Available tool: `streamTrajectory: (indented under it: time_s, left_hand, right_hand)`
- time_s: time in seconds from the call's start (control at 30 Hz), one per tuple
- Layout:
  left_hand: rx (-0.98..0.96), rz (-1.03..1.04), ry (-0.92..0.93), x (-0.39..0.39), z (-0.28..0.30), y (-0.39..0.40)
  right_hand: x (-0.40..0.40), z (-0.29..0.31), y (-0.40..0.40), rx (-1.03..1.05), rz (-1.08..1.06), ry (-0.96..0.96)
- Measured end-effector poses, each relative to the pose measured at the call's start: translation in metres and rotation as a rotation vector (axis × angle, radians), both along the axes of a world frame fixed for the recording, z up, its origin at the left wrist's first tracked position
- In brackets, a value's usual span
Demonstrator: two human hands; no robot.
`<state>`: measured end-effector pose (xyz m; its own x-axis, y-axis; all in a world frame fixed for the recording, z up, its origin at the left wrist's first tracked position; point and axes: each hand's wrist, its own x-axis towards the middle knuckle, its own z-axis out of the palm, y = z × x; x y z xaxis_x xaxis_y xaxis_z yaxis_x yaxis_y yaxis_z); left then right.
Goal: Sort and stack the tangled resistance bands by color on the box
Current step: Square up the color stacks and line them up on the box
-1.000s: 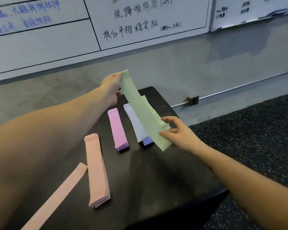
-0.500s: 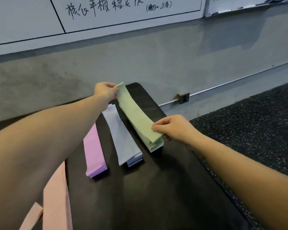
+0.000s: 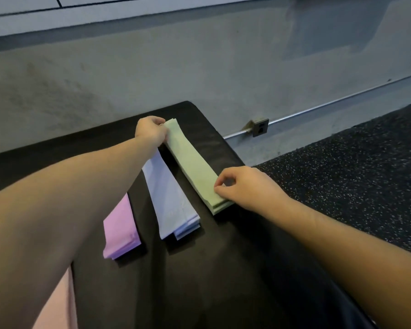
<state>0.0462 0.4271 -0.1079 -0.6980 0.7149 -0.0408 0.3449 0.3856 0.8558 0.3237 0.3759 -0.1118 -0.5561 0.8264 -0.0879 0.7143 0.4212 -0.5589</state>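
Left hand [image 3: 151,132] pinches the far end of the green band stack [image 3: 192,165] while right hand [image 3: 243,187] pinches its near end, flat on the black box [image 3: 223,269] beside blue [image 3: 173,205] and purple stacks [image 3: 120,230].

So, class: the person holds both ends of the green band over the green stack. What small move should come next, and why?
Probably let go with both hands and smooth the band flat. The green stack already lies on the black box, the left hand pinches its far end and the right hand its near end, and the edges look roughly lined up.
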Motion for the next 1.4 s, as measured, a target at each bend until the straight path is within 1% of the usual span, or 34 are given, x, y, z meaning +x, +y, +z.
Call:
streamTrajectory:
  time_s: [0.07,0.2,0.37,0.47,0.63,0.73,0.83,0.9,1.03,1.17,1.23,1.33,1.4]
  left_hand:
    - [0.029,-0.008,-0.001,0.001,0.009,-0.008]
    - [0.07,-0.042,0.045,0.004,0.035,-0.037]
    - [0.086,-0.101,0.092,0.0,0.071,-0.111]
    - [-0.037,-0.167,0.127,0.0,0.084,-0.177]
    - [-0.348,-0.287,0.198,-0.009,0.084,-0.292]
    - [-0.453,-0.319,0.249,-0.017,0.076,-0.354]
    - [-0.56,-0.351,0.25,-0.024,0.061,-0.407]
    - [-0.578,-0.353,0.292,-0.03,0.048,-0.432]
    - [-0.535,-0.308,0.352,-0.036,0.025,-0.458]
    - [-0.472,-0.265,0.358,-0.041,0.009,-0.453]
    - [-0.488,-0.296,0.379,-0.044,0.0,-0.445]
    - [-0.566,-0.36,0.422,-0.05,-0.012,-0.434]
    - [-0.562,-0.376,0.428,-0.054,-0.014,-0.429]
  right_hand:
    - [0.001,0.003,-0.001,0.032,-0.023,0.025]
    - [0.003,0.019,-0.012,0.057,-0.07,0.188]
    - [-0.003,0.051,-0.046,0.048,0.019,0.217]
    - [-0.013,0.071,-0.079,0.006,0.1,0.189]
    - [-0.038,0.089,-0.144,-0.032,0.196,0.215]
    - [-0.056,0.094,-0.184,-0.059,0.284,0.16]
    - [-0.073,0.088,-0.219,-0.067,0.338,0.168]
    - [-0.082,0.082,-0.238,-0.082,0.364,0.152]
    - [-0.094,0.061,-0.262,-0.142,0.375,0.1]
    - [-0.102,0.047,-0.272,-0.157,0.367,0.06]
    - [-0.106,0.04,-0.274,-0.172,0.361,0.042]
    - [-0.11,0.032,-0.274,-0.185,0.343,0.024]
    - [-0.111,0.03,-0.271,-0.184,0.328,0.02]
